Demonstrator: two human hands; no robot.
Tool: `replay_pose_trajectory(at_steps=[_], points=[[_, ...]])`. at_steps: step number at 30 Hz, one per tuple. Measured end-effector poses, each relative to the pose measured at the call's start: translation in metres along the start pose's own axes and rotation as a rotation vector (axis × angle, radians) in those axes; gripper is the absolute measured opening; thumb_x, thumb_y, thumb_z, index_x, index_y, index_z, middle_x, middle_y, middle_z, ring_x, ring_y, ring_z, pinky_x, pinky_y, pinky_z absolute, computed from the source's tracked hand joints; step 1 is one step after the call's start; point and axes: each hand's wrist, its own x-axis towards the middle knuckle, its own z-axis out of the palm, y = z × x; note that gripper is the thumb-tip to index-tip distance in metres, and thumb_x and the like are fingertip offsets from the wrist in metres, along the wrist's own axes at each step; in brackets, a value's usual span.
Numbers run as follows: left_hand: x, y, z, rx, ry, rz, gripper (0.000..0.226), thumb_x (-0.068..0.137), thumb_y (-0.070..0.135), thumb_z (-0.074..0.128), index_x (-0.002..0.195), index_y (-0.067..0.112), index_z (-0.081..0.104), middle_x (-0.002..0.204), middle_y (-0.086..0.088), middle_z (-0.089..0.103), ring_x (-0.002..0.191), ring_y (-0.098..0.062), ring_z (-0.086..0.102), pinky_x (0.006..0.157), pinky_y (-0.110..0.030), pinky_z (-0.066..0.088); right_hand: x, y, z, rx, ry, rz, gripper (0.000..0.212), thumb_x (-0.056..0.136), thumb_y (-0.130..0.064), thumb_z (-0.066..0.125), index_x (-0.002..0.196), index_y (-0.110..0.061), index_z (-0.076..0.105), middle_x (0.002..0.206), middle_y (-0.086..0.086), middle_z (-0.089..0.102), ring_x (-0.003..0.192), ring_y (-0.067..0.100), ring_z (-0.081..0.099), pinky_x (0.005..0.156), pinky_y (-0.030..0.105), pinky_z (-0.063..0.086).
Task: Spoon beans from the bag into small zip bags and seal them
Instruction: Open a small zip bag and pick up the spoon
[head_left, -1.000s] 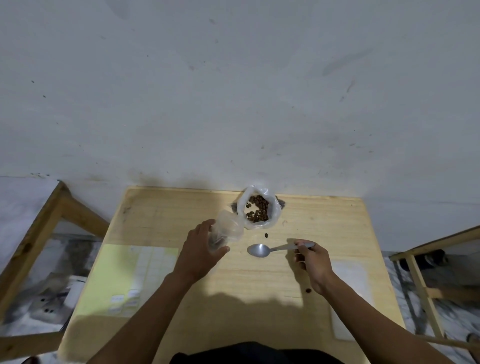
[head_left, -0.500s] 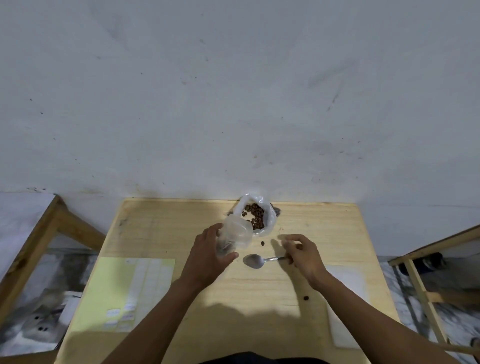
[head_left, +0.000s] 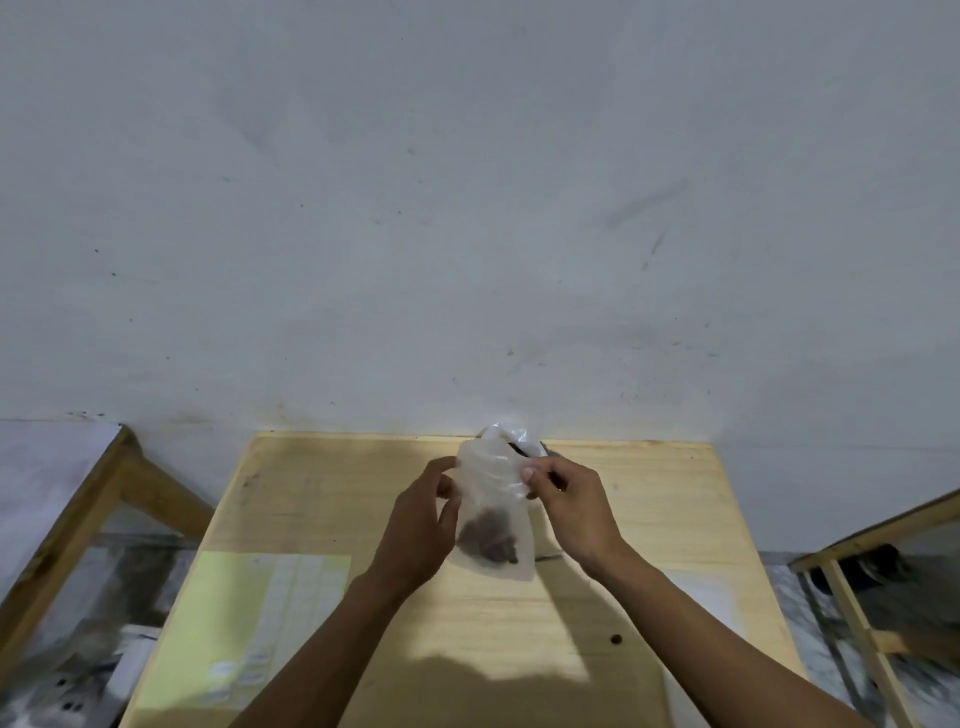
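**Small zip bag held up in both hands over the table**

Head view: The small zip bag (head_left: 493, 512) hangs upright above the middle of the wooden table (head_left: 649, 499), its top edge at the far end and a dark clump of beans (head_left: 488, 540) settled at its bottom. The left hand (head_left: 418, 525) pinches the bag's left edge near the top, thumb and fingers curled onto the plastic. The right hand (head_left: 569, 512) pinches the upper right edge, a fingertip pressed on the film. The bag's lower corners hang free, clear of the tabletop.

Behind the zip bag, at the table's far edge against the white wall (head_left: 467, 208), the big bean bag (head_left: 511, 439) peeks out; most of it is hidden. A thin dark line just right of the zip bag's bottom may be the spoon; I cannot tell. A single loose bean (head_left: 616, 639) lies on the bare wood nearer the person, right of centre. A yellow-green sheet (head_left: 228, 623) covers the near left part of the table, reaching its left edge, and a pale sheet (head_left: 709, 597) lies near the right edge. Open wood stretches between the two sheets. Wooden frames (head_left: 67, 525) stand off both sides of the table.
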Motion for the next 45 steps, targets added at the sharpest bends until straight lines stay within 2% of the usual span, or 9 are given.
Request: replay_pose_trajectory(at_steps=[4, 11, 16, 19, 22, 25, 29, 33, 45], points=[[0.004, 0.004, -0.006, 0.003, 0.016, -0.011, 0.031, 0.089, 0.007, 0.064, 0.115, 0.023, 0.056, 0.074, 0.014, 0.060, 0.075, -0.003, 0.061, 0.066, -0.016, 0.049, 0.005, -0.002, -0.010, -0.050, -0.034, 0.012, 0.019, 0.093, -0.017, 0.062, 0.077, -0.022, 0.073, 0.073, -0.010, 0.068, 0.073, 0.010, 0.062, 0.077, 0.031, 0.049], [0.012, 0.010, -0.016, -0.078, -0.038, -0.018, 0.019, 0.086, 0.016, 0.069, 0.102, 0.025, 0.063, 0.077, 0.012, 0.067, 0.080, -0.004, 0.065, 0.079, -0.023, 0.053, 0.016, -0.015, -0.027, -0.198, -0.105, -0.023, 0.017, 0.093, -0.016, 0.061, 0.078, -0.019, 0.067, 0.078, 0.002, 0.068, 0.076, 0.015, 0.058, 0.078, 0.036, 0.049], [0.022, 0.027, -0.025, -0.165, -0.035, -0.013, 0.009, 0.088, 0.023, 0.069, 0.081, 0.027, 0.066, 0.072, 0.008, 0.068, 0.067, -0.010, 0.064, 0.055, -0.034, 0.057, 0.018, -0.025, -0.036, -0.276, -0.222, -0.082, 0.015, 0.092, -0.022, 0.063, 0.077, -0.018, 0.064, 0.082, 0.005, 0.069, 0.075, 0.020, 0.059, 0.077, 0.039, 0.050], [0.027, 0.034, -0.025, -0.129, -0.049, 0.012, 0.009, 0.088, 0.021, 0.068, 0.079, 0.020, 0.065, 0.069, 0.007, 0.067, 0.065, -0.005, 0.061, 0.061, -0.023, 0.052, 0.015, -0.038, -0.036, -0.327, -0.297, -0.103, 0.011, 0.084, -0.027, 0.072, 0.081, -0.020, 0.065, 0.088, -0.001, 0.069, 0.074, 0.010, 0.057, 0.071, 0.028, 0.048], [0.026, 0.043, -0.021, -0.102, -0.077, 0.061, 0.008, 0.088, 0.020, 0.068, 0.081, 0.019, 0.065, 0.074, 0.009, 0.068, 0.074, -0.004, 0.062, 0.068, -0.010, 0.044, 0.014, -0.047, -0.029, -0.434, -0.339, -0.172, 0.015, 0.082, -0.032, 0.070, 0.085, -0.019, 0.063, 0.087, -0.002, 0.067, 0.080, 0.017, 0.060, 0.071, 0.033, 0.048], [0.026, 0.047, -0.018, -0.105, -0.076, 0.074, 0.008, 0.089, 0.022, 0.066, 0.081, 0.023, 0.066, 0.077, 0.010, 0.068, 0.078, -0.006, 0.062, 0.071, -0.021, 0.050, 0.014, -0.054, -0.020, -0.530, -0.318, -0.241, 0.008, 0.085, -0.029, 0.063, 0.083, -0.022, 0.059, 0.080, -0.010, 0.061, 0.077, 0.014, 0.056, 0.071, 0.038, 0.049], [0.026, 0.047, -0.020, -0.095, -0.034, 0.080, 0.008, 0.087, 0.031, 0.059, 0.080, 0.029, 0.063, 0.077, 0.012, 0.066, 0.079, -0.008, 0.061, 0.070, -0.039, 0.055, 0.013, -0.062, -0.013, -0.660, -0.295, -0.307, 0.006, 0.086, -0.027, 0.058, 0.083, -0.025, 0.054, 0.081, -0.012, 0.056, 0.074, 0.013, 0.051, 0.061, 0.029, 0.041], [0.024, 0.049, -0.020, -0.088, 0.021, 0.087, 0.010, 0.084, 0.036, 0.056, 0.078, 0.029, 0.059, 0.077, 0.014, 0.065, 0.080, -0.006, 0.061, 0.067, -0.042, 0.055, 0.011, -0.066, -0.008, -0.766, -0.259, -0.416, 0.005, 0.089, -0.028, 0.054, 0.086, -0.024, 0.052, 0.086, -0.009, 0.057, 0.072, 0.015, 0.046, 0.058, 0.025, 0.029], [0.028, 0.043, -0.045, -0.118, 0.027, -0.018, 0.017, 0.088, 0.020, 0.068, 0.073, 0.024, 0.060, 0.072, 0.019, 0.066, 0.072, -0.001, 0.061, 0.061, -0.011, 0.041, 0.013, -0.058, -0.022, -1.041, -0.266, -0.558, 0.026, 0.102, -0.034, 0.038, 0.110, -0.017, 0.055, 0.107, 0.000, 0.058, 0.096, 0.025, 0.053, 0.077, 0.037, 0.039]])
